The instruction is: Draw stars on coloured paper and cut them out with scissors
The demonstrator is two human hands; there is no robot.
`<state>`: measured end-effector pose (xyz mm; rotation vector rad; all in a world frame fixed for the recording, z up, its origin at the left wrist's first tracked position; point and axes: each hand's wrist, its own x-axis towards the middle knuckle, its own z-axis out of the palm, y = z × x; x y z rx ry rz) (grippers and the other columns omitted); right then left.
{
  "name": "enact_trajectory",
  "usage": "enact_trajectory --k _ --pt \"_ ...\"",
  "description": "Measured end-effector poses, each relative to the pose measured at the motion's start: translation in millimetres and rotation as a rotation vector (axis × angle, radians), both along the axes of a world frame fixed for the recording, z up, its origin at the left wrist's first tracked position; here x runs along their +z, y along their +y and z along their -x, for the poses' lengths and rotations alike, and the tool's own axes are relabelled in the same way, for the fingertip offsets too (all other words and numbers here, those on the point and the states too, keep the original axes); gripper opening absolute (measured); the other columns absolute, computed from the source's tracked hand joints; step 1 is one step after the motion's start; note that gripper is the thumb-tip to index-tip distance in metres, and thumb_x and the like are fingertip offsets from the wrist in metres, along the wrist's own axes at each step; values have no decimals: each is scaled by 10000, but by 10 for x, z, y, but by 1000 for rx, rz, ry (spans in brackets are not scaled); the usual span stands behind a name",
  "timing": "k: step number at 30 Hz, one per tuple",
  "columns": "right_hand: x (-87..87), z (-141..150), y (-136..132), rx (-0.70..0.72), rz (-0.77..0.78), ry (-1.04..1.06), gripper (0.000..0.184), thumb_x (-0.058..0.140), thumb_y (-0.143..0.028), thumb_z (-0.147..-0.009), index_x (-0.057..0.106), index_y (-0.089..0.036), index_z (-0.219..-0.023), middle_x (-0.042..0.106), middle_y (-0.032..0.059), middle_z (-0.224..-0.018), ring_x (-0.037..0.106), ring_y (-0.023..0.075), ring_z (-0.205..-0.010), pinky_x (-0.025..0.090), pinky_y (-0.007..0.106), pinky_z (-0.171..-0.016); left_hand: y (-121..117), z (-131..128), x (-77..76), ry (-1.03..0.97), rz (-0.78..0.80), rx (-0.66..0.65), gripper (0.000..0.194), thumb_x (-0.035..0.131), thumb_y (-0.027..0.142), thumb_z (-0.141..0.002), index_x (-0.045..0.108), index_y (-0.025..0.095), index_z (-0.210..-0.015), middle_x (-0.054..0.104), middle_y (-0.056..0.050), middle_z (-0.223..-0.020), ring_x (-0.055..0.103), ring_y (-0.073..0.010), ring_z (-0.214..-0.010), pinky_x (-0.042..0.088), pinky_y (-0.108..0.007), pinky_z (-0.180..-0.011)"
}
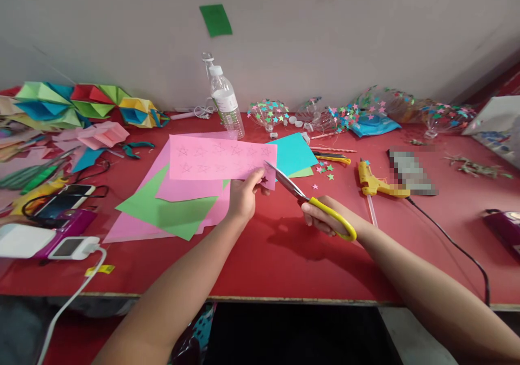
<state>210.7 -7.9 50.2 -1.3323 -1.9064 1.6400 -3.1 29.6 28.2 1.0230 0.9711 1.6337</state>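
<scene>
My left hand pinches the lower right edge of a pink paper sheet with faint star outlines drawn on it, holding it above the red table. My right hand grips yellow-handled scissors. The blades point up and left, their tips at the sheet's right edge beside a star-shaped hole. Under the sheet lie more pink paper, a green sheet and a cyan sheet.
A water bottle stands behind the papers. A yellow glue gun with a black cord lies to the right, small cut stars near it. Star-covered clear plastic pieces line the back. Folded paper shapes, phones and chargers crowd the left.
</scene>
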Motion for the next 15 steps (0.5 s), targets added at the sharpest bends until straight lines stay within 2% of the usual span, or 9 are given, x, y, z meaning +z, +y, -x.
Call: enact_trajectory --k 8,15 --pt "30 -2 28 -26 -51 -41 654 541 -831 -732 518 -183 -640 409 -59 -432 376 72 -393 302 229 -439 4 28 18 20 -16 -11 226 692 301 -717 581 169 -572 541 35 -491 489 -80 -368 386 -195 -339" --pt "-12 -12 26 -70 -88 -81 626 556 -797 -754 490 -190 -616 394 -60 -453 351 64 -395 254 226 -424 50 85 15 69 -32 -18 197 698 297 -711 603 162 -603 556 34 -501 479 -79 -357 373 -196 -317"
